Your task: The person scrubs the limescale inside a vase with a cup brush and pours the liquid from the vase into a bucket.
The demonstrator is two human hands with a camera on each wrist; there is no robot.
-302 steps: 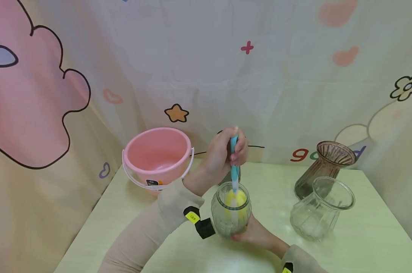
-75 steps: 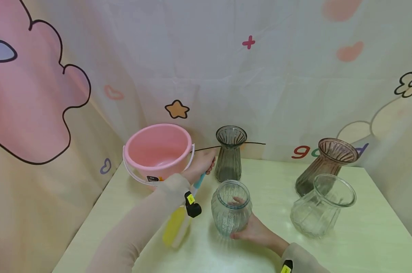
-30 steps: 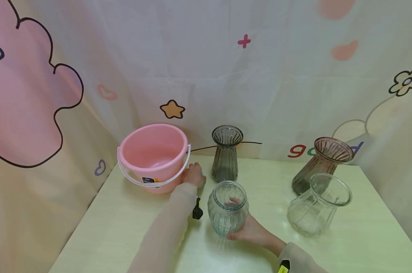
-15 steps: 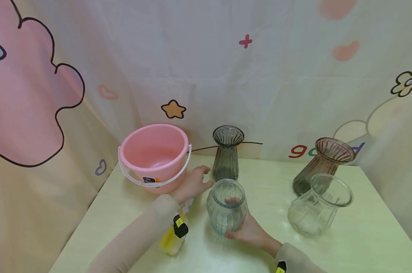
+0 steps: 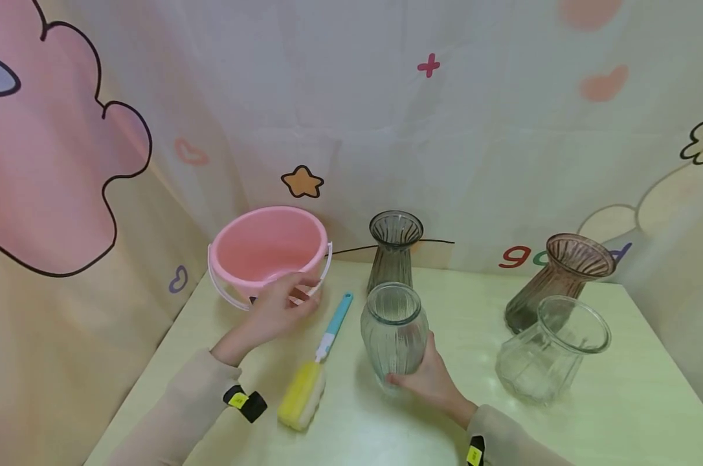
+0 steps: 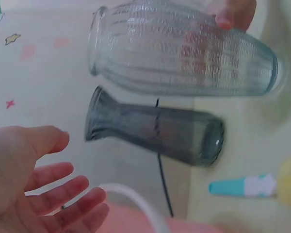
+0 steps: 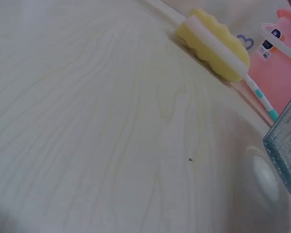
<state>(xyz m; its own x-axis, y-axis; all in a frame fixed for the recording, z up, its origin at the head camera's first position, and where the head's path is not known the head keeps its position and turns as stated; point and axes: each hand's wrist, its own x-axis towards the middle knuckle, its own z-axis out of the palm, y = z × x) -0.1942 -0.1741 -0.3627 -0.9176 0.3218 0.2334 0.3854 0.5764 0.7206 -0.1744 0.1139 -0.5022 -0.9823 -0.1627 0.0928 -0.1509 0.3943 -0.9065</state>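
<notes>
A clear ribbed glass vase [image 5: 393, 340] is held in my right hand [image 5: 430, 382], the fingers wrapped round its lower side. In the right wrist view the vase's base [image 7: 283, 167] appears raised above the table, with a reflection beneath it. My left hand [image 5: 276, 307] is in the air before the pink bucket [image 5: 270, 223], fingers spread and nothing in them; the left wrist view shows its bare palm [image 6: 9, 170]. Between bucket and vase a sponge bottle brush [image 5: 305, 391] lies on the table, its yellow head toward me and its blue-and-white handle [image 5: 336, 320] pointing away.
Behind the held vase stands a grey flared glass vase [image 5: 393, 259]. On the right are a brownish fluted vase [image 5: 540, 294] and a wide clear glass vase [image 5: 532, 369], close together. A printed curtain [image 5: 479, 162] hangs behind the pale table [image 5: 456, 323].
Earlier my left hand worked the brush inside the clear vase. The brush was taken out and put down on the table; that hand moved left, off it. The right hand has raised the vase slightly.
</notes>
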